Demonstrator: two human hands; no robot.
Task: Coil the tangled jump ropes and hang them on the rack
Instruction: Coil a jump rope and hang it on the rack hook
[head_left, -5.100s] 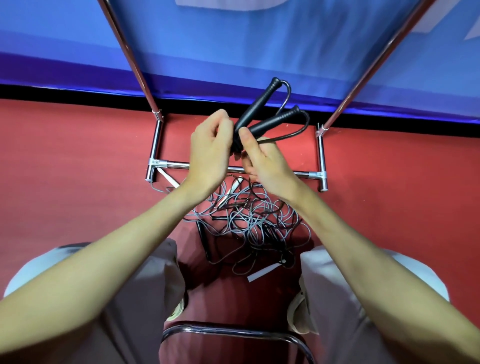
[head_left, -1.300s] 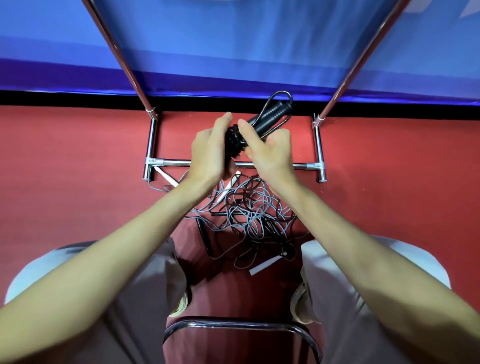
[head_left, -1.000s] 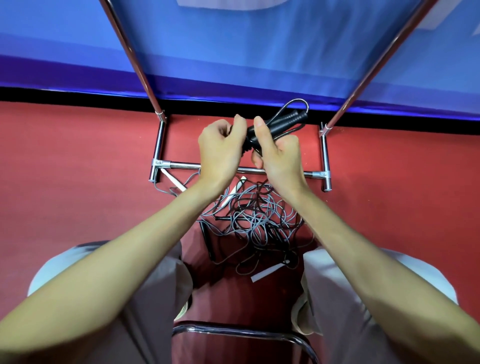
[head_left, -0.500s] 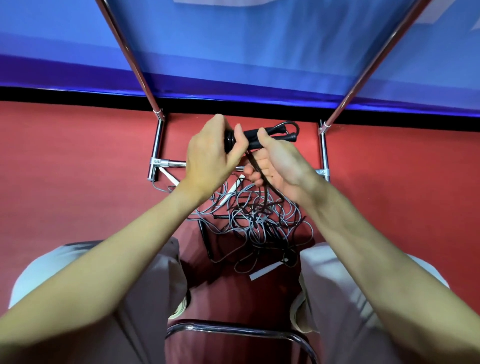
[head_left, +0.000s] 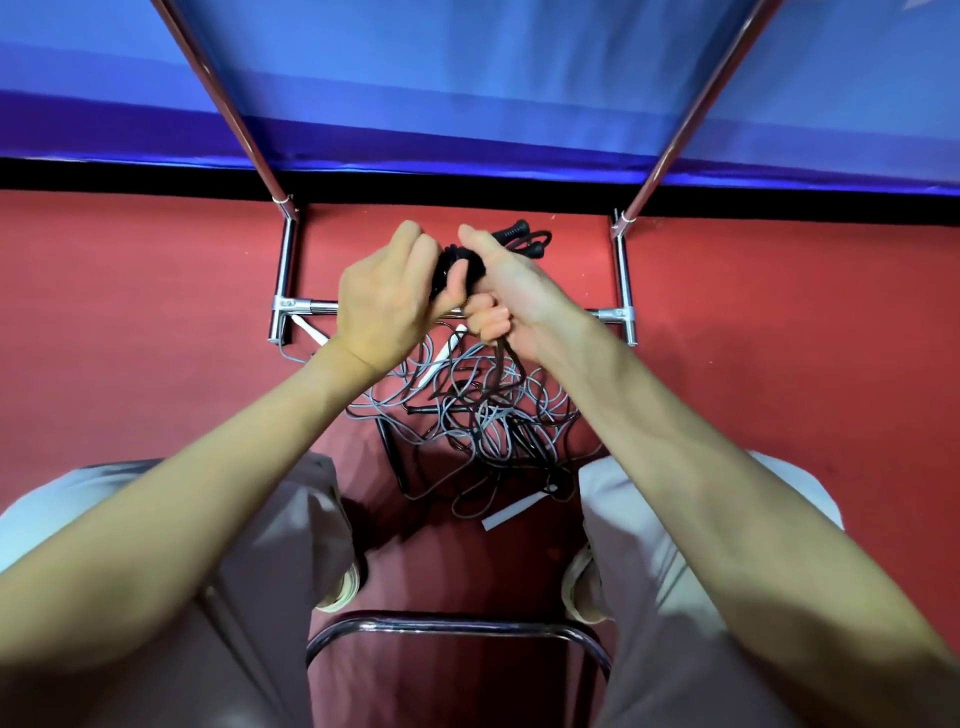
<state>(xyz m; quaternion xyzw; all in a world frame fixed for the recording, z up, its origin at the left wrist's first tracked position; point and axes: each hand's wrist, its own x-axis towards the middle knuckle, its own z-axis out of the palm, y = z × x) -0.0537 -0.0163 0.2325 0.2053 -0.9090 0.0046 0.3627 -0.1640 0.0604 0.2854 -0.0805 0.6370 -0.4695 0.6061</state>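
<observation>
Both hands meet over the rack's base. My left hand (head_left: 387, 301) grips the butt ends of a black jump rope's two handles (head_left: 460, 262). My right hand (head_left: 506, 291) curls round the same handles, whose far tips (head_left: 519, 240) and a loop of cord stick out past its fingers. A dark cord (head_left: 500, 358) runs down from my right fist into the tangle of grey and black ropes (head_left: 483, 421) on the red floor between my knees. The chrome rack (head_left: 621, 270) stands in front, its two uprights slanting up against the blue wall.
A white handle (head_left: 444, 358) and another white handle (head_left: 511, 514) lie in the tangle, with a black handle (head_left: 392, 457) at its left. A chair's metal rail (head_left: 457, 626) curves below between my legs. A black skirting strip runs under the blue wall.
The handles have swung down and closer between my hands. My right hand has closed into a fist around them and the trailing cord, which now hangs straight into the pile.
</observation>
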